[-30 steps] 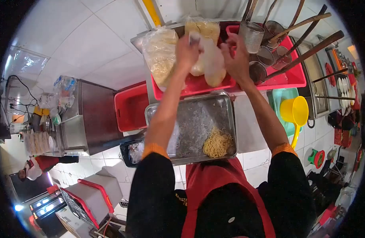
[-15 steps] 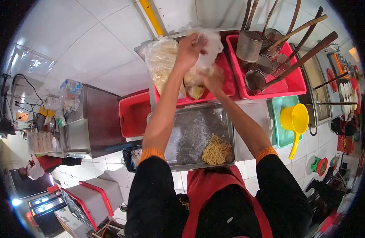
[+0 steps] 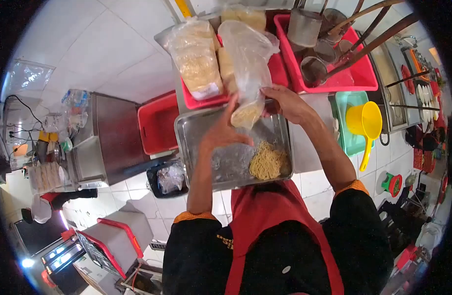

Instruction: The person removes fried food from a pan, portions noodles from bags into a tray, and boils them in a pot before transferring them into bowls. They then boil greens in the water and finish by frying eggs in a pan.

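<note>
A clear plastic bag [image 3: 248,59] with pale yellow noodles in its lower end hangs over the metal tray [image 3: 199,169]. My right hand [image 3: 287,103] pinches the bag's side near the noodles. At the bag's left, my left hand [image 3: 220,132] is open, thumb spread away from the fingers, fingertips right at the plastic. A loose heap of noodles [image 3: 266,162] lies in the tray's near right corner, on a floury surface. Behind the tray, a larger bag of packed noodles [image 3: 196,64] rests on a red basket [image 3: 194,102].
At the back right, a pink basin [image 3: 353,82] holds several metal strainers with long wooden handles. A yellow dipper [image 3: 364,120] lies on a green tray [image 3: 341,105]. To the left are a red bin [image 3: 157,125] and a black container [image 3: 169,179] with plastic inside.
Both hands have come down from the basket toward me, bringing the plastic bag over the tray. My left hand has left the bag's top and opened by its lower end.
</note>
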The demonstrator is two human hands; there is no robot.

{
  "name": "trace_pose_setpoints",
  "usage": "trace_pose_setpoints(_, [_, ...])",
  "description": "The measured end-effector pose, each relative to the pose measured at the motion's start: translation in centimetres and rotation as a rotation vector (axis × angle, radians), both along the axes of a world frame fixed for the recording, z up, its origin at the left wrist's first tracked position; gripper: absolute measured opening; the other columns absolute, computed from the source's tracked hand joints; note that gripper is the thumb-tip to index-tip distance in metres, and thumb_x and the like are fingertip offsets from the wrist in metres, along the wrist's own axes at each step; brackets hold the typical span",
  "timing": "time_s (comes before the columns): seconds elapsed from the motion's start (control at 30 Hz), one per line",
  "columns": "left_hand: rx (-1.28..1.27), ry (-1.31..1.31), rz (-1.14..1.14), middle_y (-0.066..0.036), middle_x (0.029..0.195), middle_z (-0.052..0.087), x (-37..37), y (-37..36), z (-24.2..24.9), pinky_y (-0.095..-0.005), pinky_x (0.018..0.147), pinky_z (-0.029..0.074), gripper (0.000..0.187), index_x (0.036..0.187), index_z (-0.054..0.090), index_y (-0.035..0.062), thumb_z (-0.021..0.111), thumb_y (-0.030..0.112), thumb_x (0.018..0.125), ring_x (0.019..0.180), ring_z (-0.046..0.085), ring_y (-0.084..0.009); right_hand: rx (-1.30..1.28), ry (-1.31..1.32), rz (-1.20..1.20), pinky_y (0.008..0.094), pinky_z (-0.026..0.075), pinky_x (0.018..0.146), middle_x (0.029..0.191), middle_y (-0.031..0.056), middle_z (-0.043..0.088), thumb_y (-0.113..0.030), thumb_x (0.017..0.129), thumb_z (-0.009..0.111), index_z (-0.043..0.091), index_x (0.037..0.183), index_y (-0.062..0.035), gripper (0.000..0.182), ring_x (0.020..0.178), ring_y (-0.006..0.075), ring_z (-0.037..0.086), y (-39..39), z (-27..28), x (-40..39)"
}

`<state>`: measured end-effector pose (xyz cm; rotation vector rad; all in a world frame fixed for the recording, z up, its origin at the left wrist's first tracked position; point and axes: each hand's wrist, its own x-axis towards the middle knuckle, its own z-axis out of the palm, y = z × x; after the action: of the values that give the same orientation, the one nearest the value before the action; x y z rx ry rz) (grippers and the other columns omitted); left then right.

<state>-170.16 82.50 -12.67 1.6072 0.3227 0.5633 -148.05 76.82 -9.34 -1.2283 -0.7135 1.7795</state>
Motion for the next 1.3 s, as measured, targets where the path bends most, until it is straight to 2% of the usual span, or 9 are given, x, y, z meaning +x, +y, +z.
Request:
trace_pose_setpoints(0.17, [-0.073, 0.343, 0.284, -0.016, 0.114, 0.055, -0.8, -6.7, 0.5, -0.038, 0.09, 0.043, 0.073, 0.127, 0.039, -0.0007, 0.077, 0.014, 0.066, 0.106, 0.055, -0.0262, -0.128, -0.304, -0.086, 0.0307, 0.051, 0.07, 0.109, 0.0114, 0.056, -0.038, 0.09, 0.053, 0.046, 0.121, -0.0065, 0.045, 0.085, 0.0186, 0.06, -4.4, 1.1, -3.9])
trace_pose_setpoints(0.23, [0.104, 0.519, 0.391, -0.018, 0.109, 0.057, -1.7, -8.1, -0.6, -0.0373, 0.088, 0.044, 0.063, 0.124, 0.043, -0.0011, 0.07, 0.012, 0.068, 0.101, 0.056, -0.026, 0.211, -0.561, 0.144, 0.0327, 0.05, 0.079, 0.116, 0.0109, 0.055, -0.033, 0.086, 0.06, 0.04, 0.13, -0.0083, 0.055, 0.095, 0.0219, 0.058, -6.3, -0.6, -4.5])
trace_pose_setpoints(0.3, [0.113, 0.535, 0.422, -0.017, 0.109, 0.057, -2.4, -8.8, -2.0, -0.0367, 0.087, 0.045, 0.063, 0.124, 0.044, -0.0001, 0.07, 0.015, 0.069, 0.101, 0.057, -0.0247, 0.386, -0.598, 0.087, 0.033, 0.049, 0.083, 0.12, 0.0119, 0.054, -0.026, 0.081, 0.066, 0.048, 0.125, -0.0044, 0.052, 0.102, 0.0245, 0.056, -6.7, -3.5, -4.9])
trace_pose_setpoints(0.4, [0.031, 0.461, 0.529, -0.016, 0.107, 0.058, -2.8, -9.8, -3.9, -0.0349, 0.086, 0.045, 0.059, 0.123, 0.045, 0.0008, 0.069, 0.017, 0.072, 0.099, 0.057, -0.0219, 0.119, -0.746, 0.069, 0.033, 0.047, 0.084, 0.115, 0.0125, 0.056, -0.017, 0.077, 0.068, 0.062, 0.105, -0.0019, 0.033, 0.102, 0.0262, 0.056, -6.8, -3.3, -5.1])
trace_pose_setpoints(0.47, [-0.066, 0.382, 0.59, -0.015, 0.105, 0.058, -3.0, -10.3, -4.0, -0.0339, 0.085, 0.046, 0.055, 0.121, 0.046, 0.0006, 0.068, 0.016, 0.073, 0.098, 0.057, -0.0204, 0.49, -1.237, -0.162, 0.0352, 0.048, 0.081, 0.102, 0.013, 0.06, -0.008, 0.074, 0.066, 0.068, 0.088, -0.0029, 0.015, 0.093, 0.0267, 0.059, -7.7, -5.0, -5.1])
trace_pose_setpoints(0.63, [-0.556, 0.132, 0.538, -0.007, 0.097, 0.06, -3.1, -11.2, -1.9, -0.0284, 0.079, 0.047, 0.041, 0.112, 0.052, -0.0027, 0.069, 0.012, 0.077, 0.088, 0.057, -0.0138, 0.459, -1.033, -0.235, 0.0374, 0.047, 0.076, 0.084, 0.0109, 0.059, -0.005, 0.07, 0.065, 0.069, 0.088, -0.0066, 0.019, 0.084, 0.0269, 0.058, -10.7, -1.9, -6.6])
trace_pose_setpoints(0.8, [-0.48, 0.114, 0.568, -0.006, 0.097, 0.061, -3.5, -10.6, 1.0, -0.0265, 0.077, 0.047, 0.035, 0.108, 0.054, -0.0014, 0.069, 0.011, 0.079, 0.087, 0.057, -0.0116, 0.675, -1.366, -0.286, 0.0359, 0.042, 0.065, 0.078, 0.0085, 0.058, -0.008, 0.067, 0.068, 0.07, 0.087, -0.0093, 0.02, 0.07, 0.0252, 0.056, -9.4, 1.7, -6.0])
trace_pose_setpoints(1.0, [-0.506, 0.119, 0.589, -0.007, 0.095, 0.061, -3.5, -10.7, 3.2, -0.0248, 0.075, 0.047, 0.035, 0.109, 0.055, -0.0022, 0.069, 0.009, 0.079, 0.085, 0.057, -0.011, 0.491, -1.139, -0.265, 0.0369, 0.042, 0.065, 0.07, 0.0094, 0.057, -0.008, 0.068, 0.068, 0.067, 0.078, -0.0052, 0.011, 0.067, 0.0265, 0.057, -9.3, 3.1, -6.3])
trace_pose_setpoints(1.3, [-0.453, 0.092, 0.619, -0.004, 0.088, 0.063, -4.2, -10.4, 6.0, -0.023, 0.072, 0.046, 0.028, 0.103, 0.061, -0.0014, 0.07, 0.01, 0.079, 0.081, 0.055, -0.0083, 0.75, -1.089, -0.166, 0.0354, 0.047, 0.077, 0.093, 0.0137, 0.062, -0.008, 0.064, 0.073, 0.061, 0.096, -0.0021, 0.035, 0.087, 0.029, 0.06, -8.5, 6.5, -5.0])
